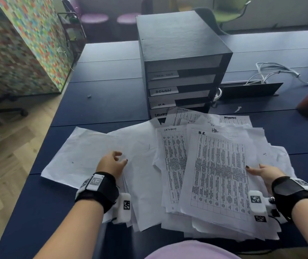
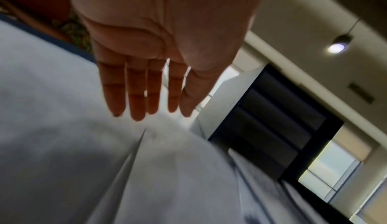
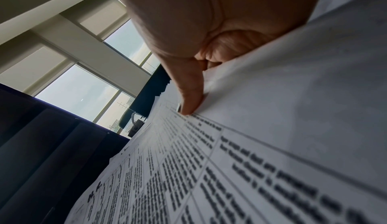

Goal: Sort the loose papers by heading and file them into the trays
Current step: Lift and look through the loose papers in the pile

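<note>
1. Progress: the sort looks barely begun. The loose papers [image 1: 196,165] lie fanned in a wide overlapping heap on the dark blue bench [image 1: 112,101], just in front of the black tray unit [image 1: 181,71].
2. Tray labels: one reads ADMIN, a lower one H.R, the bottom one SECURITY (partly covered by sheets); the top label is too faint to read. Pale edges show inside the slots; I cannot tell whether these are filed sheets.
3. Right hand [image 1: 263,174]: thumb on top and fingers beneath, pinching the right edge of the top H.R sheet [image 1: 218,174].
4. Left hand [image 1: 112,163]: fingers released, near straight in the wrist view, hanging over blank-faced sheets [image 1: 86,156]; contact unclear.
5. Materials: thin white office paper, limp, slightly creased, printed with dense tables and handwritten headings. Tray unit is matte, boxy and rigid.
6. Remaining: judged nearly all of the pile.
</note>
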### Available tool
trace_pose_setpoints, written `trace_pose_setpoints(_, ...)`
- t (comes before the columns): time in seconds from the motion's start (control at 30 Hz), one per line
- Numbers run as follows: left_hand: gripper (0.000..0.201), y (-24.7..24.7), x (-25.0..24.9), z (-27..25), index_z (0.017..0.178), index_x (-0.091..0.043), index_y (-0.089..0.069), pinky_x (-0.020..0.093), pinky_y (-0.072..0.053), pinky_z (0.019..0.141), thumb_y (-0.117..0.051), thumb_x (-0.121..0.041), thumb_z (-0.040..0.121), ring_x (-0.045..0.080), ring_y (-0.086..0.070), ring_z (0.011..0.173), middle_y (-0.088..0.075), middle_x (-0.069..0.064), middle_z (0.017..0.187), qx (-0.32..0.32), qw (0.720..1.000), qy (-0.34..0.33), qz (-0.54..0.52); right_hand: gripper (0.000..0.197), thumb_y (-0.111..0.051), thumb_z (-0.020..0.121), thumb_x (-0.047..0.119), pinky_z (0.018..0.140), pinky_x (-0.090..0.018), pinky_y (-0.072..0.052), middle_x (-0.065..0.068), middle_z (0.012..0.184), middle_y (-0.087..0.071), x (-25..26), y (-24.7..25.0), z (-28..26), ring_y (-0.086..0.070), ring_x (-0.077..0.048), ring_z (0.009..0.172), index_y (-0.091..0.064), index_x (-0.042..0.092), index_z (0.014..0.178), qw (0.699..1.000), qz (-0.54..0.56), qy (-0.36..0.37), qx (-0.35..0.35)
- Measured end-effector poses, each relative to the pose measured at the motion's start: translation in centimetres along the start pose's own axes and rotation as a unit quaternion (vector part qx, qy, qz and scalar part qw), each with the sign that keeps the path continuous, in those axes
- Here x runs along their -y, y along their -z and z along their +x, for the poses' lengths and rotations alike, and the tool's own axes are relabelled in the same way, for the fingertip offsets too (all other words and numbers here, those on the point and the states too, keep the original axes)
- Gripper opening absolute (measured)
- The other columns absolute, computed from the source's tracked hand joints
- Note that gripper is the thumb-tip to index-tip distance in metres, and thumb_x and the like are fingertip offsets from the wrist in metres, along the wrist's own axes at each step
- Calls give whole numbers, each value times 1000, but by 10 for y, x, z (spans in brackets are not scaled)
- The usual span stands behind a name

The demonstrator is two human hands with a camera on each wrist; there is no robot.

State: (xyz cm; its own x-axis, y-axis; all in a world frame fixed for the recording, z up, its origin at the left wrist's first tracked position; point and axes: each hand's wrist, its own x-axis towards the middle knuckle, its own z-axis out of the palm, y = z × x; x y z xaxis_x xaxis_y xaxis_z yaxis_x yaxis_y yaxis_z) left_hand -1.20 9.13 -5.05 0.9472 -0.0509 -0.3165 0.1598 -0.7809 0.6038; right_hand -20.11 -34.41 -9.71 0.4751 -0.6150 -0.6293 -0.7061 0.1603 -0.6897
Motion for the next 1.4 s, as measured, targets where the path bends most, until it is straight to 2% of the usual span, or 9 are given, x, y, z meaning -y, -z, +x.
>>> trace_pose_setpoints(0.17, 51, -21, 5, 1, 122, -6, -54, 32, -43, 91, -75, -21, 78, 28, -58, 111, -59, 12, 119, -1, 988, 94, -125, 51, -76, 70, 20, 103, -50, -41, -18, 111, -66, 0, -1, 0, -62, -36, 104, -61, 1, 114, 1000, 8, 3, 5)
trace_pose_setpoints(0.27, 32, -21, 4, 4, 104, -6, -64, 33, -52, 83, -75, -19, 77, 26, -64, 92, -66, 8, 99, 34, 986, 93, -136, 36, -71, 79, 14, 102, -51, -42, -21, 111, -66, 4, -3, -7, -62, -37, 104, -62, 1, 111, 1000, 7, 7, -4)
trace_pose_setpoints(0.33, 9, -13, -8, 1, 82, -11, -65, 29, -48, 70, -72, -14, 78, 22, -60, 74, -66, 9, 80, 28, 993, 34, -105, 33, -68, 81, 10, 102, -52, -41, -22, 111, -65, 8, -5, -13, -61, -38, 104, -61, -1, 111, 1000, 23, -2, -2)
trace_pose_setpoints(0.53, 18, 32, -76, -18, 67, -18, -61, 25, -36, 59, -64, -11, 83, 15, -50, 60, -57, -7, 61, -111, 976, -153, -105, 51, -71, 78, 10, 105, -48, -38, -20, 116, -60, 6, -5, -11, -57, -35, 109, -51, -2, 123, 998, 56, 12, 1)
trace_pose_setpoints(0.73, 9, 76, -131, -42, 81, -14, -68, 7, -39, 68, -64, -7, 85, 12, -56, 72, -63, -5, 80, -245, 900, -348, -91, 81, -81, 61, 18, 105, -45, -38, -21, 127, -56, 6, -6, -12, -54, -38, 115, -46, -8, 129, 997, 74, 20, 9)
trace_pose_setpoints(0.93, 11, 118, -168, -93, 91, -13, -66, 18, -41, 72, -56, -10, 91, 12, -57, 83, -60, -4, 87, -338, 817, -452, -121, 52, -61, 87, 3, 95, -36, -36, -17, 120, -54, 15, -6, -25, -49, -39, 121, -40, -10, 133, 998, 67, 19, -2)
trace_pose_setpoints(1.07, 24, 115, -175, -108, 92, -23, -62, 21, -43, 79, -56, 0, 90, 14, -60, 87, -62, -7, 89, -265, 769, -527, -248, 67, -69, 80, 11, 107, -40, -34, -22, 136, -49, 14, -7, -23, -48, -35, 122, -38, -8, 136, 997, 73, 11, 4)
trace_pose_setpoints(1.27, 4, 55, -122, -48, 79, -28, -72, 32, -43, 88, -69, -27, 78, 22, -52, 99, -54, -8, 97, -115, 848, -507, -100, 72, -72, 80, 15, 109, -39, -31, -22, 140, -42, 15, -7, -27, -40, -36, 131, -35, -10, 137, 999, 44, 23, 1)
trace_pose_setpoints(1.4, 27, 12, -59, -12, 68, -36, -71, 21, -44, 80, -74, -11, 77, 15, -53, 87, -49, -6, 93, -48, 940, -317, -116, 60, -66, 86, 11, 92, -30, -35, -16, 121, -51, 21, -4, -34, -44, -36, 126, -39, -10, 135, 998, 52, 19, -15)
